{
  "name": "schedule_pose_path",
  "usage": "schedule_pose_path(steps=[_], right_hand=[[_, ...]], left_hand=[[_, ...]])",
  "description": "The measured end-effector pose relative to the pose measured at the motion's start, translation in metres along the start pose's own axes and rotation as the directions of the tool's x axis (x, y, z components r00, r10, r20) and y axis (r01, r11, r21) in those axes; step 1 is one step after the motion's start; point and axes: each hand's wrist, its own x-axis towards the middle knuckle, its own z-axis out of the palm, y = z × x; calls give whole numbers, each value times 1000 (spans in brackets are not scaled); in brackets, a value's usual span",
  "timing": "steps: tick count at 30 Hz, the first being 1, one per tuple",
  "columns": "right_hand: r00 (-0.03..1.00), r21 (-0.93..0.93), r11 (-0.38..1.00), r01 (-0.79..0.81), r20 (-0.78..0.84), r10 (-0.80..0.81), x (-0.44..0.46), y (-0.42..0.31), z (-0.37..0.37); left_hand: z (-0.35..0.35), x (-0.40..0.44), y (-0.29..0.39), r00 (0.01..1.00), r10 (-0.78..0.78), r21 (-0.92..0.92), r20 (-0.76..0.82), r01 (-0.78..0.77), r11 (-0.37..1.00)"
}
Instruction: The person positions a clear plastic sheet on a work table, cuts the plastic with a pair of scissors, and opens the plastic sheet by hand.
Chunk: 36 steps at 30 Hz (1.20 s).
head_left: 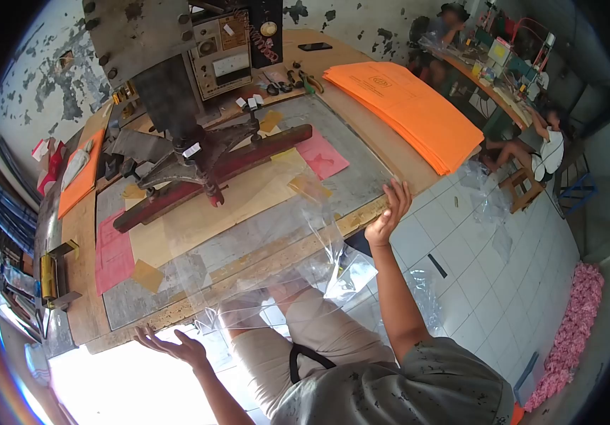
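My left hand (172, 346) and right hand (389, 214) look empty, fingers loosely parted, both this side of the red press bar (241, 166); there too, the clear plastic sheet (344, 275) droops, probably because it overhangs the bench (154, 316).

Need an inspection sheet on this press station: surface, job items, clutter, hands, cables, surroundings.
Surface: grey plate on a worn wooden tabletop; tan sheet and pink sheets on the plate.
Job items: clear plastic drapes over the front edge; press bar above the sheets, contact unclear.
Clutter: orange stack at right; phone and pliers behind the plate.
Hands: left hand open, by the front edge; right hand open, at the right corner, contact unclear.
Cables: reddish coiled cord beside the control box.
Surroundings: people at a far bench; loose plastic on the tiled floor.
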Motion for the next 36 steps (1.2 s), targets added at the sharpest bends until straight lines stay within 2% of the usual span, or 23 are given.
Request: schedule_pose_path(steps=[3,6,11,17,20,25,35,36], right_hand=[[998,27,999,-18,-64,20,-8,-3,9],[999,0,999,52,-5,-52,-8,13,-3],[990,-23,991,131,58,-129,-17,30,-10],[998,-38,998,49,-43,-51,-22,16,1],[1000,-70,997,-14,-25,13,-26,12,0],[999,-80,996,32,-9,-33,-23,13,-4],[998,-71,997,36,-57,-40,-23,12,4],[998,-68,997,38,-46,-41,-23,11,3]], left_hand=[[23,15,-4,981,74,65,-180,-63,996],[35,11,-1,957,138,99,-253,-116,988],[24,9,-5,974,155,156,-166,-129,979],[25,8,0,980,106,122,-169,-85,989],[25,7,-1,978,113,141,-176,-89,986],[27,2,-9,982,73,62,-172,-64,996],[24,-3,-11,986,99,31,-131,-96,995],[23,-3,-12,988,108,72,-115,-100,992]])
